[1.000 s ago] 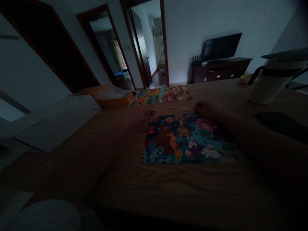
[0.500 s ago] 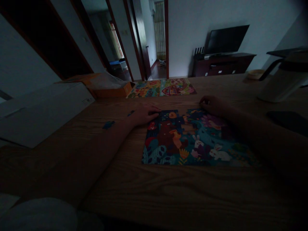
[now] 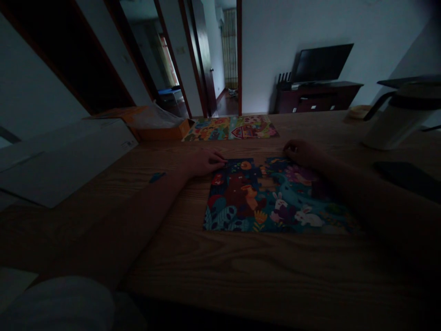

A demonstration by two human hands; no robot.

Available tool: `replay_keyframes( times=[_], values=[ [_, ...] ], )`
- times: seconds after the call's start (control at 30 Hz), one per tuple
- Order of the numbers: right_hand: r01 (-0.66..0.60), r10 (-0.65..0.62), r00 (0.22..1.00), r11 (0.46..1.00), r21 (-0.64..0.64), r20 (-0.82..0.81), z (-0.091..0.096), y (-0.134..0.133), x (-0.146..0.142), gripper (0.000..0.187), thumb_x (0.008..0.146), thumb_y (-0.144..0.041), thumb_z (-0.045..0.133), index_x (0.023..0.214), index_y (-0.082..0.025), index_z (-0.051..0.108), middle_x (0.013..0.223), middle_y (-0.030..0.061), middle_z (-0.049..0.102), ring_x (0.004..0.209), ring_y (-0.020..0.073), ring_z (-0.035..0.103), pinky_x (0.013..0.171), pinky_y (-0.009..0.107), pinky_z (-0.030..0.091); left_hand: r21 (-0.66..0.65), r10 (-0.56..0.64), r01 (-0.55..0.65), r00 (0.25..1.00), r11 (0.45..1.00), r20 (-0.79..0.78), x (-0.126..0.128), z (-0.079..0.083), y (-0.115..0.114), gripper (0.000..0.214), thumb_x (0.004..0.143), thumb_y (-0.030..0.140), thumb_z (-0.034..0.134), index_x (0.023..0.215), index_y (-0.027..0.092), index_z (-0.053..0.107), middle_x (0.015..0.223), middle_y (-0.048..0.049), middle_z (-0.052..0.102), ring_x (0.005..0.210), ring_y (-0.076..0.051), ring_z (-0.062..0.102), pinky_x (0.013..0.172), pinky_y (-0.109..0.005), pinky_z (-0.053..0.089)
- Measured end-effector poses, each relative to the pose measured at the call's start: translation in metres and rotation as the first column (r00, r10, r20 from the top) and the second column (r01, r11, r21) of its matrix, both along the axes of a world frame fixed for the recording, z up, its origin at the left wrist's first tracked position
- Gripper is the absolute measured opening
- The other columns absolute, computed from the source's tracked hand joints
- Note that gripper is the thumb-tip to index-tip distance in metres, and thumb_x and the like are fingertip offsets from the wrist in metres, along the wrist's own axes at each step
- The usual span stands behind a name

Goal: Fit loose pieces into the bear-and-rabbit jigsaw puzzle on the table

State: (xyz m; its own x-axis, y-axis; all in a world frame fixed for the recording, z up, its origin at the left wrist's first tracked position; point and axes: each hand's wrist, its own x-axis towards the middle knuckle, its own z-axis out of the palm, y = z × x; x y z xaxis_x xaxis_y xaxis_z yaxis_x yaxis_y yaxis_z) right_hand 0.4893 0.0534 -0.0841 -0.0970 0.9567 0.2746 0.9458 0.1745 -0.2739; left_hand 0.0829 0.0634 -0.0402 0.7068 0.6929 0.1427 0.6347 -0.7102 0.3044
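Note:
A colourful jigsaw puzzle (image 3: pixel 272 200) with a bear and rabbits lies on the wooden table (image 3: pixel 241 271). My left hand (image 3: pixel 203 162) rests at its far left corner, fingers stretched flat, the tips touching the puzzle's edge. My right hand (image 3: pixel 299 151) sits at the puzzle's far edge with its fingers curled under; what they hold, if anything, is hidden in the dim light. A loose blue puzzle piece (image 3: pixel 156 176) lies on the table to the left of my left forearm.
A second, finished puzzle (image 3: pixel 230 128) lies farther back, beside an orange box (image 3: pixel 161 132). A large white box (image 3: pixel 65 156) fills the left side. At right stand a white jug (image 3: pixel 396 122) and a flat dark object (image 3: pixel 404 177). The room is dark.
My left hand, a blur a second ago, has settled at the puzzle's far left corner. My right hand has stayed at the far edge. The view has shifted slightly.

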Motion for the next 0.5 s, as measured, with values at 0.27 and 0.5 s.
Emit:
replay_keyframes(
  times=[0.27,0.5],
  values=[
    [0.024,-0.024,1.0,1.0,-0.017,0.012,0.002,-0.001,-0.002,0.029,0.089,-0.036,0.056,0.106,-0.02,0.073,0.101,0.0109,0.072,0.085,0.0254,0.065,0.07,0.033,0.045,0.059,0.101,-0.099,0.995,0.993,-0.023,0.01,0.0,-0.008,0.03,0.099,0.042,0.061,0.116,0.024,0.077,0.122,-0.0052,0.069,0.112,-0.022,0.062,0.104,-0.034,0.046],
    [0.018,-0.018,1.0,0.999,-0.027,0.001,0.003,-0.003,0.0,0.027,0.089,-0.034,0.057,0.105,-0.02,0.073,0.101,0.0114,0.073,0.084,0.0258,0.066,0.069,0.033,0.046,0.098,0.03,-0.023,0.997,0.995,-0.07,0.014,-0.004,-0.006,0.029,0.101,0.038,0.059,0.116,0.021,0.077,0.118,-0.0056,0.071,0.111,-0.02,0.063,0.105,-0.032,0.045]
  ],
)
